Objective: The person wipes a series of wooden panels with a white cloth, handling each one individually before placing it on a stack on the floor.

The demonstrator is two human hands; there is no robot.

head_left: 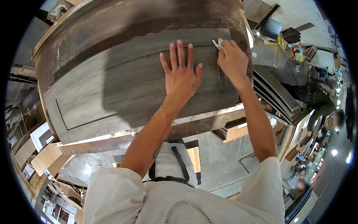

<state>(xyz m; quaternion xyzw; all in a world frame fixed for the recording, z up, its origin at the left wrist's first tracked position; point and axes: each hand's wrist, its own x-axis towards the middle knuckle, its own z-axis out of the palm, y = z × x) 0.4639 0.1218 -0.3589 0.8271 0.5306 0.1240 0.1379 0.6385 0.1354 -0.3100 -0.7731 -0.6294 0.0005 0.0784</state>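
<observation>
A long grey-brown wood-grain cabinet door [149, 74] with a recessed centre panel lies flat on a brown-stained workbench [123, 22]. My left hand [181, 74] rests palm down on the panel, its fingers spread. Near the door's right end, my right hand [234, 61] is closed on a crumpled white cloth [218, 44], most of which the fingers hide. That hand is over the groove between panel and frame. Shadow from my body darkens the middle of the door.
Several similar panels [276, 97] are stacked just right of the bench. Wood pieces [236, 131] sit below its near edge. Another person in dark clothes [317, 99] bends beyond the stack. Boards and cabinet parts [48, 158] crowd the left side.
</observation>
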